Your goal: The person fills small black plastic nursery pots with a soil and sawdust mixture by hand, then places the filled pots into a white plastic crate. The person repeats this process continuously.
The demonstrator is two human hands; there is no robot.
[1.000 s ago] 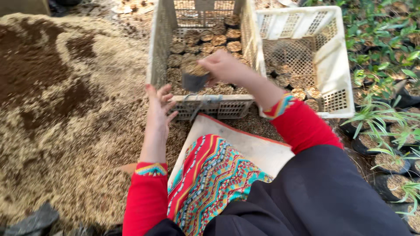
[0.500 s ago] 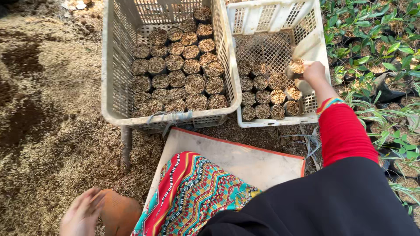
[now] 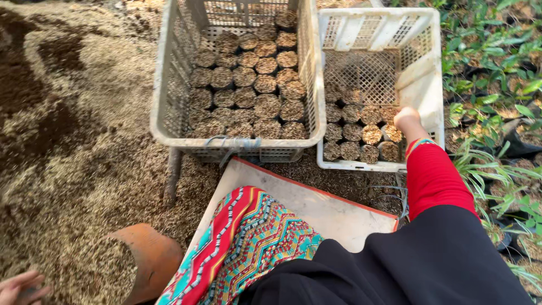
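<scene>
My right hand (image 3: 407, 120) reaches into the white plastic crate (image 3: 422, 85) and rests at the right end of its near rows of small pots filled with husk (image 3: 361, 135). Its fingers curl down out of sight, so a grip on the end pot (image 3: 391, 134) is unclear. My left hand (image 3: 20, 287) lies at the bottom left corner on the husk-covered ground, beside a terracotta pot (image 3: 148, 254) heaped with husk. That hand is cut off by the frame edge. A grey crate (image 3: 164, 101) packed with filled pots stands left of the white one.
A white board with a red edge (image 3: 316, 209) lies across my lap under patterned cloth (image 3: 243, 248). Loose husk and dark soil (image 3: 51, 130) cover the ground on the left. Potted green seedlings (image 3: 497, 68) crowd the right side.
My right hand has dropped from above the white crate's pots down to the end of the near row. My left hand has slid further toward the bottom left corner.
</scene>
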